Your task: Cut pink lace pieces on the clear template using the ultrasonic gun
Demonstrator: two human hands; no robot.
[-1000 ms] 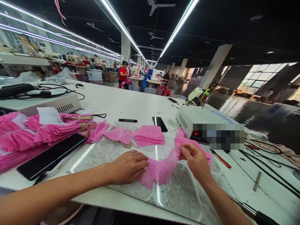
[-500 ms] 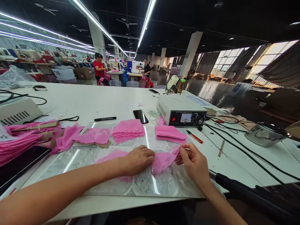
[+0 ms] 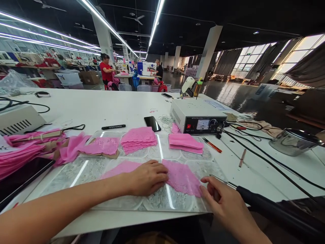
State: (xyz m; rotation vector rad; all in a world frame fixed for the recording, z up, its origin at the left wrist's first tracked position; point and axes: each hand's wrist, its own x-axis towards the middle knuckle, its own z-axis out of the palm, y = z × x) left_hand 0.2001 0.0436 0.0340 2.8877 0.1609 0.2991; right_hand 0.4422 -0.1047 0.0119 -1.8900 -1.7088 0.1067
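My left hand (image 3: 148, 178) lies flat, fingers together, pressing a pink lace piece (image 3: 182, 178) onto a clear glass plate (image 3: 83, 169) at the table's near edge. My right hand (image 3: 225, 203) is at the plate's right corner. Its fingers curl around the front of a black-handled tool (image 3: 269, 208), whose thin metal tip pokes out past the fingertips. Behind the lace piece lie a frilly pink lace stack (image 3: 138, 139), a folded pink stack (image 3: 185, 141) and a lace piece on cardboard (image 3: 101, 146).
A white control box with a dial (image 3: 199, 118) stands behind the plate, with black cables running right. Nearby are a phone (image 3: 152, 123), a black marker (image 3: 113, 127), a red-handled tool (image 3: 212, 145), a steel bowl (image 3: 291, 141) and pink bundles at left (image 3: 22, 149). People work far behind.
My right hand has let go of the lace edge and dropped to the black-handled tool. The lace piece now lies spread flat under my left hand.
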